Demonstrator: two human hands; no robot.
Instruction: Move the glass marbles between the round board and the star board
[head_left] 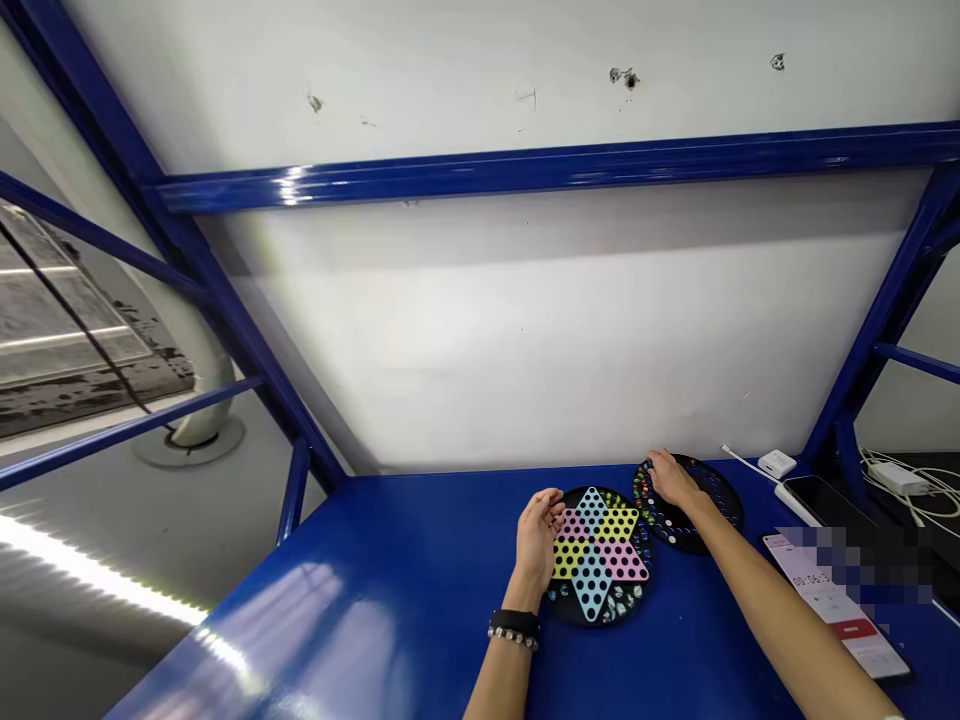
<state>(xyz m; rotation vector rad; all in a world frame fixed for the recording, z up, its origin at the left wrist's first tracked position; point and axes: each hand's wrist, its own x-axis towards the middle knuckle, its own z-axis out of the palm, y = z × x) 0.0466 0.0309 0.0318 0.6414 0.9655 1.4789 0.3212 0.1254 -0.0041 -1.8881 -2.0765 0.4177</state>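
A round black Chinese checkers board (591,592) lies on the blue table, with a star of pink, yellow and light blue points full of holes. Marbles sit in the rim around the star. My left hand (535,535) rests at the board's left edge, fingers loosely bent and apart, nothing visible in them. Behind and to the right is a second round black tray (694,500) with coloured marbles at its left side and dark ones around its rim. My right hand (673,480) reaches over it, fingertips pinched together down by the coloured marbles; what they hold is hidden.
On the right lie a phone (847,605) showing a running timer, a second dark phone (821,500), a white charger (777,463) and cables. A blue metal frame (525,172) and white wall panel stand behind the blue tabletop (420,580).
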